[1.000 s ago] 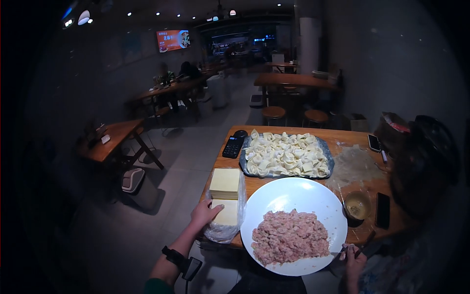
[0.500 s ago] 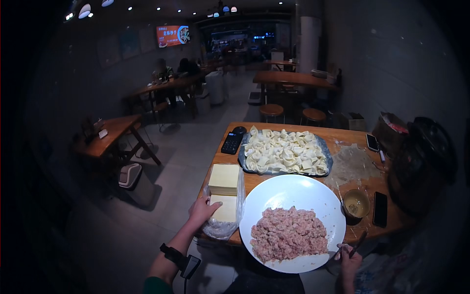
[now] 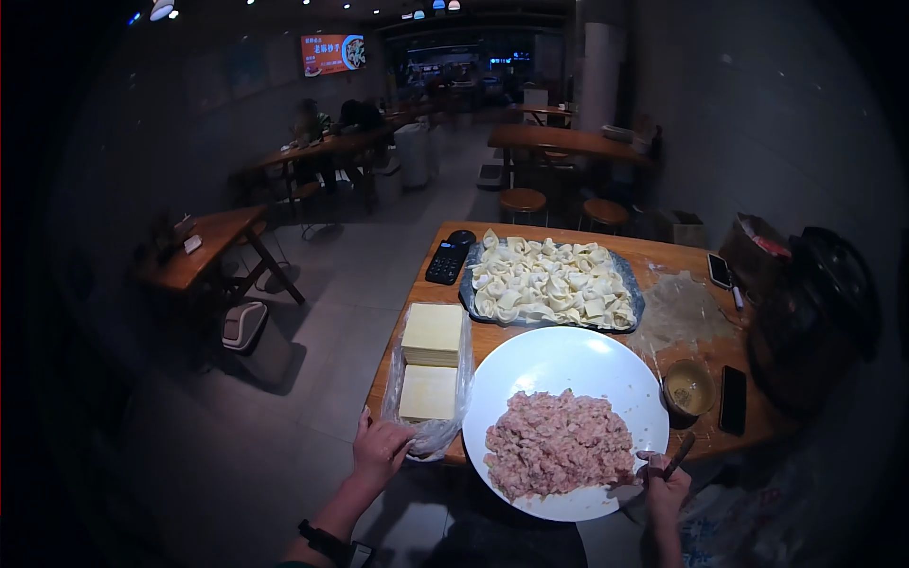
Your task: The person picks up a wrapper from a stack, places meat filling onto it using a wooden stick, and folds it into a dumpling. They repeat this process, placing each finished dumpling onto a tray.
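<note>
My left hand is at the table's near left edge, its fingers apart, beside the plastic bag under two stacks of square wrappers. My right hand is closed around a dark-handled tool at the lower right rim of a large white bowl. The tool's lower end reaches the bowl's edge and is hard to make out. Minced pink meat fills the bowl's near part. Behind it, folded dumplings cover a dark tray.
A black handset lies at the table's back left. To the right are a small bowl, a phone, another phone and a large dark pot. A bin stands left; people sit farther back.
My left hand has come off the wrappers and moved down toward me, to the bag's near edge. My right hand has shifted slightly left and up, still holding the tool. The view has tilted slightly.
</note>
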Available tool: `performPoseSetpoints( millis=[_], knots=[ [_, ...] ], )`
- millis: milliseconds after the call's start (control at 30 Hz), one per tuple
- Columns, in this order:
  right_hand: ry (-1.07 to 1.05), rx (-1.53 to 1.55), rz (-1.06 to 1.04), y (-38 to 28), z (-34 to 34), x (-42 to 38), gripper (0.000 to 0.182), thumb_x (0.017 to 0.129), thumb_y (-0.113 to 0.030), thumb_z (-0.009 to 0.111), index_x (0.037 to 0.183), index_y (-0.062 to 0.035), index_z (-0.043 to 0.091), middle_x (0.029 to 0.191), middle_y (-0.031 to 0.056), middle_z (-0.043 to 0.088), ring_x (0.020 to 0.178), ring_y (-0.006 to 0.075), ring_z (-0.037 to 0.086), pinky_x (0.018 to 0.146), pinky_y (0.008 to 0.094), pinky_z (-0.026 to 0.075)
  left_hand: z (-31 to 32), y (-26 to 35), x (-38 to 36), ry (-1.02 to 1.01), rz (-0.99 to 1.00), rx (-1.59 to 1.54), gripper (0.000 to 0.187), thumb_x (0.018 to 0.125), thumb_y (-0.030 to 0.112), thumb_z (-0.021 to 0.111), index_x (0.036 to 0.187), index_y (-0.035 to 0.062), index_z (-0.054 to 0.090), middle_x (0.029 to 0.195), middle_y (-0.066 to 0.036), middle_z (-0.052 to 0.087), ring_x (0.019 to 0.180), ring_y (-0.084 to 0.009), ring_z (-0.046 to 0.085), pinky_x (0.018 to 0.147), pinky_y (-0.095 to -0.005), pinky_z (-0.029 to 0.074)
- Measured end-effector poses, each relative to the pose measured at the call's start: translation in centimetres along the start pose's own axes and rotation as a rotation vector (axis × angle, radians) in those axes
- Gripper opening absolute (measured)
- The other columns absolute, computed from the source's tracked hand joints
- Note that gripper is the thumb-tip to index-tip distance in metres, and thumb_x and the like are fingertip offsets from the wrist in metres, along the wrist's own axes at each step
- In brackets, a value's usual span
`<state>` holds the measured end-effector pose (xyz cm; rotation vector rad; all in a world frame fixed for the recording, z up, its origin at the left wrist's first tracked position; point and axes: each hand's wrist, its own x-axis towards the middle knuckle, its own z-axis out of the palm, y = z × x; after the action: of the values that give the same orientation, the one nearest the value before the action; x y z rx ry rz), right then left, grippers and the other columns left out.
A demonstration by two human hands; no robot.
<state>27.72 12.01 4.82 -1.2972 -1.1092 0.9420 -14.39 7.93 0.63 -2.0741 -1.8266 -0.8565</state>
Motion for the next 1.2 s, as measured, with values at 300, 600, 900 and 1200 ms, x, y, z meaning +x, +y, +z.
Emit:
performPoseSetpoints(
  millis=[300,600,900,1200],
  knots=[
    [-0.082,-0.044,-0.146,-0.2,1.7,-0.6,0.024,0.091,-0.018,0.057,0.09,0.0039,0.066,0.062,0.0006,0.056,0.053,0.0057,0.049,0.049,0.0193,0.036,-1.6,-0.6,0.2,-0.14,0.214,-0.065,0.025,0.061,0.004,0.072,0.082,0.0116,0.062,0.081,-0.002,0.059,0.082,-0.0205,0.059,0.097,-0.0535,0.035],
    [-0.225,-0.077,-0.079,-1.0,2.6,-0.8,0.027,0.094,-0.018,0.051,0.091,0.0042,0.066,0.062,0.0005,0.056,0.054,0.0049,0.048,0.051,0.0192,0.037,-1.6,4.4,0.8,-0.088,0.034,-0.193,0.03,0.068,0.01,0.071,0.096,0.0088,0.061,0.089,-0.007,0.06,0.086,-0.0255,0.058,0.08,-0.0375,0.047],
    [-0.719,-0.366,-0.271,-6.3,7.6,-0.4,0.033,0.076,0.004,0.052,0.107,-0.0005,0.062,0.08,0.0103,0.066,0.074,0.0152,0.065,0.069,0.0273,0.051,1.2,4.4,0.1,-0.019,0.022,-0.278,0.028,0.07,0.004,0.067,0.097,0.0074,0.062,0.092,-0.008,0.06,0.087,-0.0251,0.059,0.073,-0.0344,0.05],
    [-0.851,-0.5,-0.383,-5.7,9.3,-1.1,0.046,0.066,0.007,0.048,0.108,-0.0038,0.062,0.093,0.0164,0.066,0.084,0.0276,0.066,0.076,0.031,0.052,1.1,4.1,0.0,0.037,-0.131,-0.26,0.027,0.073,0.004,0.063,0.1,0.007,0.061,0.085,-0.008,0.057,0.083,-0.0262,0.057,0.071,-0.0366,0.049]
  ],
)
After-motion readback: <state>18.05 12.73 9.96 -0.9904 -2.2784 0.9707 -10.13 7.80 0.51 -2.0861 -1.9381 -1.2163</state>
